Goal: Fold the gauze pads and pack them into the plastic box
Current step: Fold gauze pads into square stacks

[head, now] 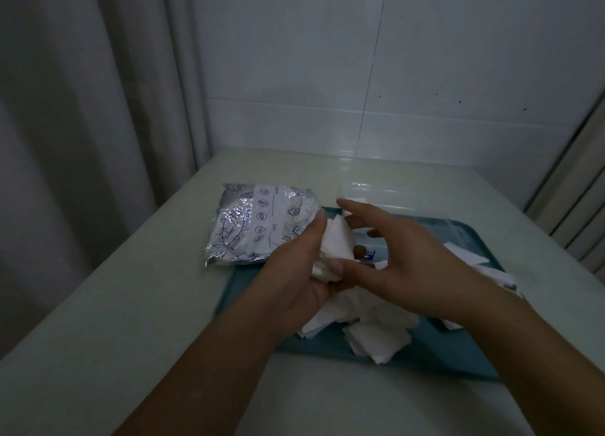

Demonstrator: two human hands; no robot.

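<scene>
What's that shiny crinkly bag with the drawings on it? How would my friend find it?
Find the blue tray on the pale table. The silver bag lies against the tray's far left corner, left of both hands. Only it is shiny foil with blue cartoon drawings; the gauze pads are plain white.

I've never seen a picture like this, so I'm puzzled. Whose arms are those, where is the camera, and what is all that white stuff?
The camera sits on a person's head and looks down, so you see their own two arms. The left hand grips a white gauze pad. The right hand reaches in beside it with its fingers spread, and its thumb seems to touch the pad. Below lies a pile of gauze pads on a blue tray, which sits on a pale table. A shiny bag with drawings lies to the left. Behind the hands stands a clear plastic box, hard to see in the dim light.
</scene>
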